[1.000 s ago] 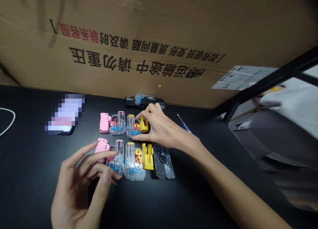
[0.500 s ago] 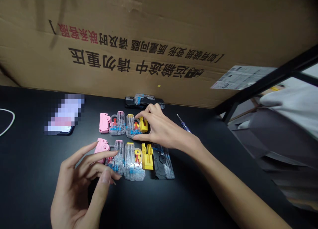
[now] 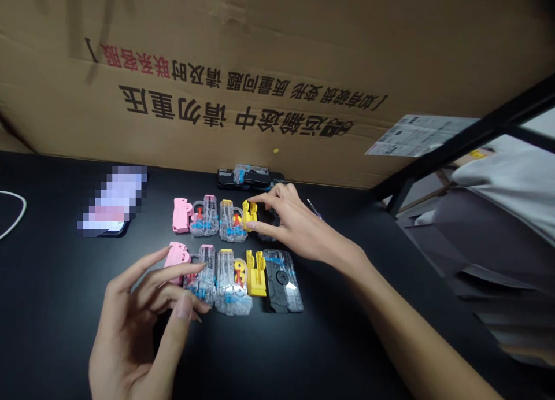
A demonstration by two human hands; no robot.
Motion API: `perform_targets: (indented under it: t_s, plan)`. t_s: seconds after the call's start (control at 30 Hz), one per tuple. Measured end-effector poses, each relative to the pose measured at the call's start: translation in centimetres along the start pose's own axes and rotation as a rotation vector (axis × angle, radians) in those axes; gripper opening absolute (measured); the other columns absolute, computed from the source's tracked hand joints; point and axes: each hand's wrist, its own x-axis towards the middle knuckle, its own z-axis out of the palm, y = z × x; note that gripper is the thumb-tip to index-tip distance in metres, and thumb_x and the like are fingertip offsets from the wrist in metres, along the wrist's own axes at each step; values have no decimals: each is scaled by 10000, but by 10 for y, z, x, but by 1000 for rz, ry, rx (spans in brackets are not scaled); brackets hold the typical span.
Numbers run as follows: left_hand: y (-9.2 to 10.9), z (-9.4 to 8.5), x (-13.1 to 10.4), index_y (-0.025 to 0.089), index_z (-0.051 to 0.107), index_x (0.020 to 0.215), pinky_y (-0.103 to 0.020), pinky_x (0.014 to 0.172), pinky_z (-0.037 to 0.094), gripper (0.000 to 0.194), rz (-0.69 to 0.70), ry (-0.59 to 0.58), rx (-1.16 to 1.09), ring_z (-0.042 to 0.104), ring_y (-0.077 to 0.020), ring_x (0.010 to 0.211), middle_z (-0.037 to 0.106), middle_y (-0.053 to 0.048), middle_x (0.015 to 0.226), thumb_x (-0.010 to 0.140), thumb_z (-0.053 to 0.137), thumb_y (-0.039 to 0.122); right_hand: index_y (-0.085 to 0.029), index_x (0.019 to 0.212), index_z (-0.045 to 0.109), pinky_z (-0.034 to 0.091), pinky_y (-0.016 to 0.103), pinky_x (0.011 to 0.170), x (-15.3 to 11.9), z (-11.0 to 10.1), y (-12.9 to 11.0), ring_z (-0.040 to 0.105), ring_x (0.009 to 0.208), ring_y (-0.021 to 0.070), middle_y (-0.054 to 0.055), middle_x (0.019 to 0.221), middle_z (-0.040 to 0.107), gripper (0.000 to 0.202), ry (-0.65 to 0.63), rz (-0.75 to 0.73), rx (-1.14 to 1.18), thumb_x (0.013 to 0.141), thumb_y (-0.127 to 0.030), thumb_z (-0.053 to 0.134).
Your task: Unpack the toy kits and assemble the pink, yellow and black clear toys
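My right hand [image 3: 295, 218] has its index finger and thumb at the far and near ends of a yellow plastic piece [image 3: 250, 215]. Left of that piece lies a clear toy-gun-like case [image 3: 232, 222] with a yellow tip and red and blue parts inside. My left hand [image 3: 143, 313] is open, its fingers spread over a pink plastic piece [image 3: 177, 254] and a clear pink-tipped case [image 3: 207, 273], both partly covered. In the near row are another clear yellow-tipped case [image 3: 232, 284], a yellow piece [image 3: 256, 276] and a black-and-clear flat piece [image 3: 282, 281].
A second pink piece [image 3: 180, 215] and clear pink-tipped case [image 3: 204, 218] lie in the far row. Black and clear parts [image 3: 243, 177] rest against a cardboard box [image 3: 260, 53]. A phone [image 3: 115, 200] lies left; a screwdriver [image 3: 314, 208] is partly hidden behind my right hand.
My right hand has moved right, off the far clear yellow-tipped case and onto the yellow piece beside it. My left hand has stayed in place.
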Motion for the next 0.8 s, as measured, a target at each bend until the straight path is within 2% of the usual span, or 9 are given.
perform_targets:
  t_s: [0.27, 0.4, 0.63, 0.8]
  plan:
    - [-7, -7, 4, 272, 709, 1368, -326, 723, 742, 377, 56, -61, 6, 829, -200, 735, 891, -72, 1148, 1020, 833, 348, -253, 1478, 719, 530, 570, 1087, -2, 2, 1, 561, 1233, 382, 128, 1206, 604, 586, -19, -3, 29, 1079, -678, 671]
    - [-3, -3, 2, 280, 711, 1363, -302, 754, 727, 352, 5, -5, 4, 816, -181, 743, 885, -52, 1158, 1024, 803, 306, -232, 1483, 715, 524, 565, 1093, -2, 2, 0, 558, 1238, 383, 138, 1223, 603, 597, -29, 2, 34, 1078, -669, 675]
    - [-8, -6, 3, 279, 721, 1371, -337, 725, 743, 377, 48, -55, 4, 833, -206, 737, 888, -72, 1158, 1018, 832, 353, -248, 1481, 710, 523, 573, 1106, -1, 3, 1, 555, 1246, 384, 133, 1208, 608, 578, -21, -6, 40, 1079, -661, 674]
    - [-5, -3, 1, 287, 718, 1367, -323, 744, 733, 353, -2, -2, 0, 820, -189, 740, 880, -62, 1175, 1024, 804, 303, -274, 1468, 709, 524, 586, 1102, -2, 3, 0, 562, 1246, 391, 130, 1218, 614, 534, -20, -6, 39, 1086, -644, 667]
